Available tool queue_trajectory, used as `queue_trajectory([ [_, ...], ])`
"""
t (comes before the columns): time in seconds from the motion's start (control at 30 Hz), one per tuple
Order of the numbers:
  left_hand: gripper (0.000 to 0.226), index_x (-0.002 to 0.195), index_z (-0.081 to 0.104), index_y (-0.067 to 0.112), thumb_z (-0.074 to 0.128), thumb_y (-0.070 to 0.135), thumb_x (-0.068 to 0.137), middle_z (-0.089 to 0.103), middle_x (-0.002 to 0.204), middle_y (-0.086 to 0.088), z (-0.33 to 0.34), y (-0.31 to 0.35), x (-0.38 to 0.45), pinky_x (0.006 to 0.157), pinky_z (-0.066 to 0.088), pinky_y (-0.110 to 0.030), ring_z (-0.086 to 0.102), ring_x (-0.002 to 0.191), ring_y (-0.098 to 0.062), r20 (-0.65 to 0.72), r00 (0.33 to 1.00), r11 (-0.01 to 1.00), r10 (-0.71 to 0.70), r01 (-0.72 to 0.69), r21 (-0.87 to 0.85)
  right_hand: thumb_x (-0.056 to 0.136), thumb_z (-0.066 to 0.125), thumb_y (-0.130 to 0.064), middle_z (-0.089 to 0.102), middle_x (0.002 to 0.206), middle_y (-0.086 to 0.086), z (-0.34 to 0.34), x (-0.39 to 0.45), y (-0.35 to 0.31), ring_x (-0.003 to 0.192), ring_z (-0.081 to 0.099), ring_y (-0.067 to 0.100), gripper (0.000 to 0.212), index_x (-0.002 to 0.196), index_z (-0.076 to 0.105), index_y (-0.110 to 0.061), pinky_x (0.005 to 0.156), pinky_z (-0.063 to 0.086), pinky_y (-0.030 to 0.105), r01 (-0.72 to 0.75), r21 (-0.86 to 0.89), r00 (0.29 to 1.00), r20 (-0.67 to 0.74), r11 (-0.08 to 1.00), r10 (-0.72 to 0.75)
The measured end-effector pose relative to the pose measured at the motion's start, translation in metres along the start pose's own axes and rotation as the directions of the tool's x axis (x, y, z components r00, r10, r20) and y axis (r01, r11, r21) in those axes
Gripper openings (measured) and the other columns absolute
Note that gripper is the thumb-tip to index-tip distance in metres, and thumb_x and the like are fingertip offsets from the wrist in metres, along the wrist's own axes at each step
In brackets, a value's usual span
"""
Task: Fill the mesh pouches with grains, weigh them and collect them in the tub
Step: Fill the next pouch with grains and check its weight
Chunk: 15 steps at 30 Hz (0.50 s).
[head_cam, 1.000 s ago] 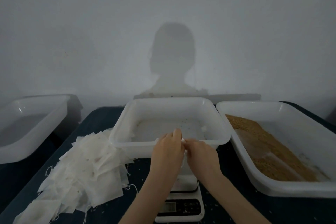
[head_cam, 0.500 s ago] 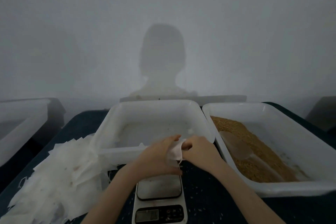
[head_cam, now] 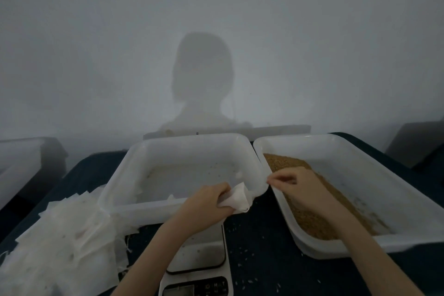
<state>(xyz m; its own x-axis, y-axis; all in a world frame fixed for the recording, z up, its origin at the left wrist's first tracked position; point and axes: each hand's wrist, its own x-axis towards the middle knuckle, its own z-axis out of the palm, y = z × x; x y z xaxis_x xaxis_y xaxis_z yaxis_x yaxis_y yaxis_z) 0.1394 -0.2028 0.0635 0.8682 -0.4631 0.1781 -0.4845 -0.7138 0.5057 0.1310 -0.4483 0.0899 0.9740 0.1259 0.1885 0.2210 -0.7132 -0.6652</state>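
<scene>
My left hand grips a white mesh pouch at the near right corner of the middle white tub. My right hand hovers over the left side of the right white tub, above the brown grains. Its fingers are loosely curled and I see nothing in them. A digital scale sits on the dark table below my left forearm, its platform bare. A pile of flat white pouches lies at the left.
A third white tub stands off the table's far left. The middle tub holds only a few white scraps. Loose grains are scattered on the dark tabletop between the scale and the grain tub. A grey wall rises behind.
My right hand has let go of the pouch and moved right over the grain tub. My left hand keeps the pouch. The view has shifted slightly.
</scene>
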Motion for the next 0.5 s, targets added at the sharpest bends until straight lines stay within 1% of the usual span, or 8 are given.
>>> queue_trajectory([
  [0.07,0.02,0.089,0.056,0.015,0.061,0.034,0.087,0.061,0.08,0.001,0.003,0.002,0.006,0.058,0.035,-0.02,0.051,0.065,-0.008,-0.009,1.0,1.0,0.003,-0.003,0.014,0.087,0.063,-0.044,0.065,0.105,-0.021,-0.018,-0.005,0.031,0.086,0.056,-0.005,0.018,0.104,0.066,-0.038,0.074,0.043,0.015,-0.132,-0.218,0.99,-0.075,0.967,0.118],
  [0.13,0.021,0.089,0.057,0.013,0.062,0.034,0.086,0.062,0.081,-0.001,0.008,0.004,0.011,0.059,0.035,-0.02,0.052,0.067,-0.01,-0.021,1.0,1.0,0.001,0.0,0.019,0.084,0.065,-0.049,0.059,0.113,-0.016,-0.029,-0.014,0.06,0.09,0.052,0.0,0.033,0.114,0.06,-0.035,0.077,0.042,0.019,-0.223,-0.381,0.974,-0.053,0.897,0.22],
  [0.2,0.022,0.09,0.057,0.013,0.062,0.034,0.086,0.062,0.082,-0.001,0.014,0.007,0.017,0.058,0.034,-0.016,0.054,0.069,-0.011,-0.016,1.0,1.0,0.012,-0.011,0.028,0.078,0.067,-0.057,0.058,0.108,-0.017,-0.035,-0.023,0.08,0.09,0.054,0.001,0.043,0.114,0.057,-0.035,0.081,0.048,0.022,-0.245,-0.442,0.954,0.05,0.863,0.296],
  [0.27,0.021,0.09,0.056,0.014,0.062,0.034,0.086,0.062,0.083,0.001,0.021,0.01,0.021,0.057,0.033,-0.015,0.054,0.069,-0.01,0.001,1.0,0.999,0.026,-0.026,0.034,0.075,0.068,-0.058,0.057,0.099,-0.019,-0.036,-0.029,0.092,0.085,0.054,-0.002,0.042,0.108,0.058,-0.036,0.08,0.05,0.022,-0.213,-0.514,0.947,0.101,0.831,0.305],
  [0.3,0.02,0.09,0.056,0.015,0.062,0.034,0.086,0.062,0.083,0.002,0.024,0.012,0.023,0.056,0.032,-0.014,0.053,0.069,-0.009,0.009,1.0,0.999,0.029,-0.029,0.038,0.075,0.069,-0.056,0.058,0.098,-0.018,-0.036,-0.03,0.096,0.083,0.053,-0.002,0.039,0.106,0.058,-0.036,0.079,0.051,0.023,-0.194,-0.544,0.954,0.09,0.817,0.286],
  [0.37,0.02,0.09,0.056,0.015,0.061,0.034,0.087,0.062,0.083,0.002,0.031,0.016,0.025,0.056,0.033,-0.013,0.052,0.068,-0.007,0.023,0.999,0.998,0.035,-0.036,0.053,0.077,0.068,-0.054,0.06,0.104,-0.016,-0.035,-0.03,0.101,0.085,0.054,0.0,0.038,0.109,0.058,-0.036,0.08,0.051,0.026,-0.182,-0.563,0.966,0.05,0.806,0.253],
  [0.43,0.019,0.089,0.055,0.015,0.06,0.033,0.087,0.06,0.081,0.003,0.034,0.018,0.026,0.056,0.033,-0.013,0.05,0.066,-0.005,0.031,0.999,0.997,0.041,-0.043,0.059,0.08,0.067,-0.053,0.058,0.112,-0.014,-0.034,-0.029,0.104,0.092,0.055,0.004,0.042,0.116,0.056,-0.034,0.083,0.05,0.026,-0.167,-0.581,0.966,0.064,0.796,0.249],
  [0.5,0.017,0.086,0.054,0.017,0.06,0.033,0.087,0.059,0.078,0.005,0.035,0.019,0.025,0.056,0.034,-0.014,0.047,0.062,-0.002,0.038,0.998,0.998,0.053,-0.055,0.041,0.082,0.066,-0.05,0.061,0.11,-0.013,-0.034,-0.027,0.106,0.091,0.056,0.004,0.037,0.114,0.061,-0.032,0.081,0.05,0.024,-0.167,-0.561,0.961,0.093,0.811,0.262],
])
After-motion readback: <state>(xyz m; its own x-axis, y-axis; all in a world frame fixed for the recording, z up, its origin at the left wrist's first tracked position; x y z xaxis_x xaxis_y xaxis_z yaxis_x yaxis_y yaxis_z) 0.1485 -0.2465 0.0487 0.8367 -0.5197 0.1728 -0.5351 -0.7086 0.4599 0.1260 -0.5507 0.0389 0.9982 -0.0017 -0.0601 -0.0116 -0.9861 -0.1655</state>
